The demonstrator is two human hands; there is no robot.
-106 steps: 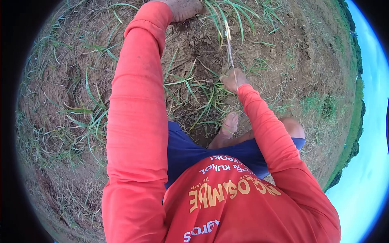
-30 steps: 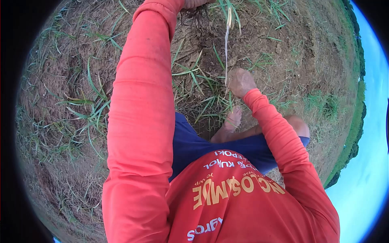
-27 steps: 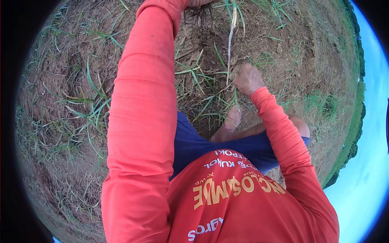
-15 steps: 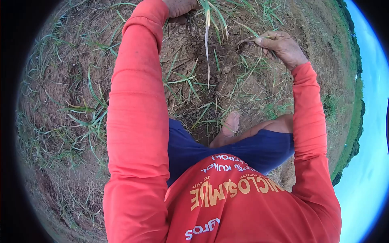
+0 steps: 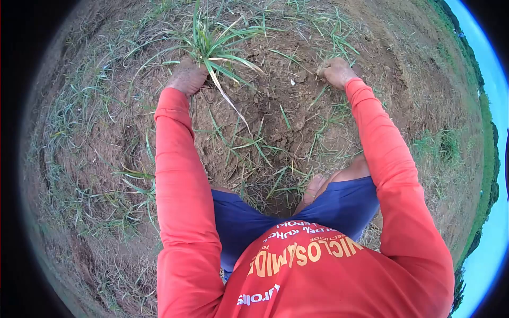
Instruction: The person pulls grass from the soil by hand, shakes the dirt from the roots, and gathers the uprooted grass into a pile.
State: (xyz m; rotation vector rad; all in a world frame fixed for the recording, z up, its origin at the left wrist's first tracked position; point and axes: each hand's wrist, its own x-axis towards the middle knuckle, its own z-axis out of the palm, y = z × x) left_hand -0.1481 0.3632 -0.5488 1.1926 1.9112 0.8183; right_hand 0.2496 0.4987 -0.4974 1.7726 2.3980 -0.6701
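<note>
My left hand [image 5: 186,77] is shut around the base of a green grass clump [image 5: 214,42] whose long blades fan out above the fist; one pale dry blade [image 5: 229,100] hangs down over the soil. My right hand [image 5: 336,71] is a closed fist pressed on the bare red-brown soil [image 5: 281,106] to the right of the clump, among thin grass blades. What lies inside that fist is hidden. Both arms wear orange-red sleeves and reach forward, about a shoulder's width apart.
My bare foot [image 5: 314,188] and blue shorts [image 5: 249,222] are just below the dug patch. Low grass tufts [image 5: 132,180] and dry straw cover the ground on the left and right. A tree line [image 5: 490,175] and sky edge the far right.
The view tilted down, bringing both hands lower in the frame. My right hand, which held rooty strands in the air, dropped to the soil as a fist. My left hand still grips the clump.
</note>
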